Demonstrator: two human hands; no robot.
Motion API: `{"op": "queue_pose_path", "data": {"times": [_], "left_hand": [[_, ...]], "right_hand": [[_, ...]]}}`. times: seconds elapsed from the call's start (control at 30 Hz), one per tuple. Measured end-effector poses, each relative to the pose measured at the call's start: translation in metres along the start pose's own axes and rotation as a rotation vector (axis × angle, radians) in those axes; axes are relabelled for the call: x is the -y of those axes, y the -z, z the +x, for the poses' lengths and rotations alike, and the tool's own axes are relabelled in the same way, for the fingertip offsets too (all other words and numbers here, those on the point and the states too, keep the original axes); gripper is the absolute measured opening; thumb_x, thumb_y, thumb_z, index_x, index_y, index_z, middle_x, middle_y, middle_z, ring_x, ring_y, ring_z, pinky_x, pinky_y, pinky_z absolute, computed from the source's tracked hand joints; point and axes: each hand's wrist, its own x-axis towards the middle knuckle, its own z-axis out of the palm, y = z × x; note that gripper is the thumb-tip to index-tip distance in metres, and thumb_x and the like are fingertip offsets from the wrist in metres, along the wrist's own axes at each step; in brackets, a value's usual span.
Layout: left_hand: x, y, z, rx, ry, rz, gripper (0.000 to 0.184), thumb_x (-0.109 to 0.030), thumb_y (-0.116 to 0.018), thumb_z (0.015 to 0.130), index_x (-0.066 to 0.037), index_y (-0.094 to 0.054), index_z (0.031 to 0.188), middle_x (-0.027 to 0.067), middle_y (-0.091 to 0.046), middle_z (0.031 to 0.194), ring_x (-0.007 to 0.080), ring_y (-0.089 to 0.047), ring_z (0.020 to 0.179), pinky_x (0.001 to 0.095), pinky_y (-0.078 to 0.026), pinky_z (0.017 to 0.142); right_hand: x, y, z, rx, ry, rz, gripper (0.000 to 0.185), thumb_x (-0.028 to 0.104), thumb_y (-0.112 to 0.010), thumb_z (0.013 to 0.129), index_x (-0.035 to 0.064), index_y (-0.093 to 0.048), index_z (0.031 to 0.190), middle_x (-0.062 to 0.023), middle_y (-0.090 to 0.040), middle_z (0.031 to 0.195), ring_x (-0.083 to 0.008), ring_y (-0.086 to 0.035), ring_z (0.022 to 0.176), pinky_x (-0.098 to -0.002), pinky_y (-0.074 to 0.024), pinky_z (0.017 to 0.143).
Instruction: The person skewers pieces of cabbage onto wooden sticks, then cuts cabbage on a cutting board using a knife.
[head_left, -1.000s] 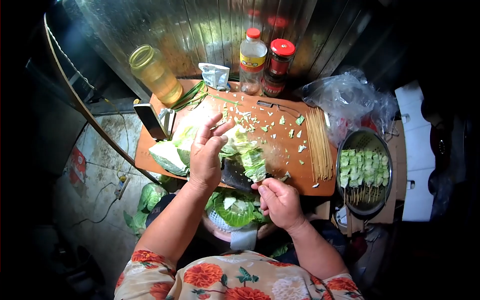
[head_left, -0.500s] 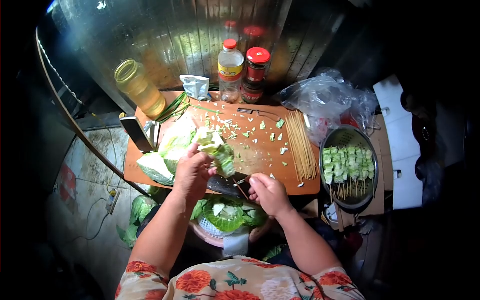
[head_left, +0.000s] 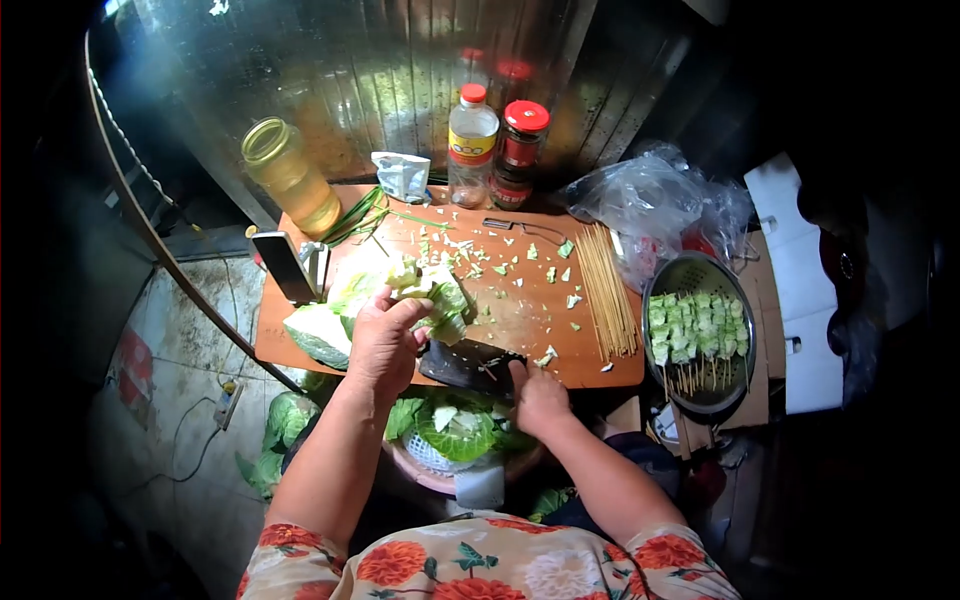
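Observation:
My left hand (head_left: 388, 335) is closed on a bunch of folded cabbage leaf pieces (head_left: 445, 305), held above the board's left half. A thin stick end pokes out just beyond them. At the near edge of the board lies a dark, broad-bladed knife (head_left: 470, 366) with small scraps on its blade. My right hand (head_left: 545, 400) is closed at the knife's right end, where the handle is hidden by the fingers. Pale cabbage leaves (head_left: 318, 335) rest on the board left of my left hand. Below the board edge, more cabbage (head_left: 455, 430) sits in a basin.
Bamboo skewers (head_left: 608, 295) lie along the right side of the wooden board (head_left: 510, 300). An oval colander (head_left: 700, 400) holds skewered cabbage. A phone (head_left: 283, 267), a jar of yellow liquid (head_left: 292, 180), a bottle (head_left: 472, 145) and red-lidded jars (head_left: 520, 150) stand behind.
My right hand has left the stick below the cabbage and moved right and down to the knife's end. More of the blade shows. My left hand still holds the cabbage pieces.

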Motion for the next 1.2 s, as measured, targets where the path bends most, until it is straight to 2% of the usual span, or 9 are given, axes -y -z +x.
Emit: {"op": "queue_pose_path", "data": {"times": [0.07,0.23,0.37,0.57,0.6,0.67,0.93,1.0,1.2], "left_hand": [[-0.005,-0.002,-0.002,0.006,-0.013,0.058,0.036,-0.005,-0.066,0.08,-0.01,-0.054,0.113,-0.0002,-0.062,0.099,0.0099,-0.058,0.085,0.0263,-0.042,0.067],[-0.011,-0.003,-0.005,-0.038,-0.112,0.098,0.036,0.002,-0.065,0.077,-0.005,-0.055,0.11,0.0039,-0.064,0.096,0.011,-0.061,0.079,0.0224,-0.047,0.067],[-0.005,-0.003,-0.003,-0.012,-0.13,0.15,0.037,0.003,-0.065,0.077,-0.004,-0.054,0.111,0.004,-0.063,0.096,0.0111,-0.061,0.081,0.0231,-0.047,0.067],[0.018,-0.012,0.001,-0.023,-0.096,0.185,0.037,0.011,-0.059,0.079,-0.002,-0.049,0.113,0.0055,-0.062,0.095,0.0159,-0.062,0.081,0.0286,-0.054,0.072],[0.029,-0.008,0.004,0.06,-0.2,0.165,0.033,0.006,-0.064,0.081,-0.002,-0.051,0.11,0.007,-0.062,0.092,0.0185,-0.064,0.08,0.0315,-0.055,0.072],[0.034,-0.001,0.001,0.127,-0.062,-0.075,0.027,-0.001,-0.066,0.084,-0.003,-0.054,0.107,0.0084,-0.062,0.09,0.0199,-0.064,0.079,0.0331,-0.056,0.071],[0.038,0.01,0.005,0.235,-0.026,-0.102,0.022,-0.006,-0.067,0.085,-0.005,-0.056,0.105,0.007,-0.062,0.091,0.0187,-0.064,0.079,0.0343,-0.056,0.07],[0.031,-0.002,0.002,0.041,-0.063,0.056,0.025,-0.005,-0.069,0.083,-0.006,-0.056,0.105,0.0042,-0.062,0.09,0.0163,-0.063,0.079,0.0319,-0.054,0.071],[0.014,-0.007,0.0,0.05,-0.038,0.218,0.043,0.007,-0.069,0.075,-0.001,-0.049,0.111,0.0059,-0.061,0.093,0.016,-0.063,0.082,0.0279,-0.054,0.072]], "right_hand": [[0.002,0.035,-0.005,0.167,-0.092,0.239,0.069,0.018,-0.06,0.078,0.0102,-0.034,0.141,-0.0182,-0.049,0.132,-0.0351,-0.051,0.119,-0.0461,-0.046,0.094],[-0.009,0.084,-0.022,0.116,-0.199,0.431,0.051,0.024,-0.064,0.073,0.01,-0.055,0.121,-0.0189,-0.067,0.094,-0.0373,-0.064,0.094,-0.0444,-0.0494,0.088],[-0.018,0.081,-0.026,-0.095,-0.243,0.527,0.043,0.023,-0.066,0.074,0.0088,-0.058,0.114,-0.0146,-0.067,0.085,-0.032,-0.066,0.081,-0.0401,-0.0521,0.074],[0.021,0.093,-0.035,-0.547,0.172,0.915,0.042,0.014,-0.069,0.075,0.0106,-0.057,0.116,-0.0103,-0.062,0.078,-0.0268,-0.063,0.07,-0.0368,-0.0517,0.064],[0.022,0.094,-0.036,-0.529,0.235,0.889,0.044,0.015,-0.07,0.075,0.0109,-0.057,0.117,-0.0093,-0.062,0.081,-0.0257,-0.063,0.071,-0.0366,-0.0515,0.063],[0.028,0.096,-0.035,-0.616,0.325,0.834,0.047,0.016,-0.072,0.074,0.0109,-0.057,0.118,-0.0084,-0.062,0.081,-0.0252,-0.062,0.07,-0.0366,-0.0517,0.064],[0.029,0.09,-0.034,-0.65,0.352,0.8,0.046,0.007,-0.071,0.072,0.0088,-0.056,0.116,-0.008,-0.061,0.085,-0.0223,-0.063,0.068,-0.0333,-0.0514,0.062],[0.027,0.09,-0.034,-0.557,0.278,0.848,0.046,0.012,-0.071,0.074,0.0093,-0.055,0.117,-0.013,-0.065,0.088,-0.0302,-0.065,0.076,-0.0385,-0.0534,0.069],[0.023,0.096,-0.039,-0.346,0.123,0.924,0.045,0.011,-0.07,0.075,0.0098,-0.055,0.117,-0.0125,-0.064,0.083,-0.0293,-0.066,0.076,-0.0376,-0.0532,0.068]]}}
